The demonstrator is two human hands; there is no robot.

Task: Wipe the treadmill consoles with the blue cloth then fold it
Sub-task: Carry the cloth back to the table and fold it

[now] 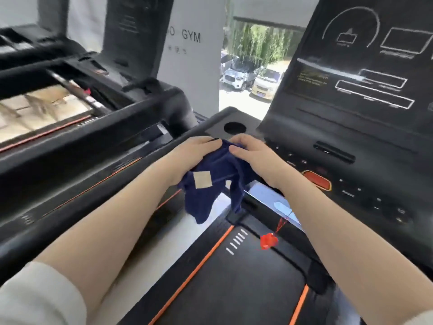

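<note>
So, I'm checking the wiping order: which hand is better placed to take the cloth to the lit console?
Probably the right hand: it grips the blue cloth on the side nearest the console; the left hand holds the far side.

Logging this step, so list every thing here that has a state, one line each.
blue cloth: bunched, held up in both hands, lower part hanging free
left hand: grips the cloth's top edge
right hand: grips the cloth's top edge
console screen: lit, showing outlines and text
cup holder: empty
red safety clip: dangling on its cord
</note>
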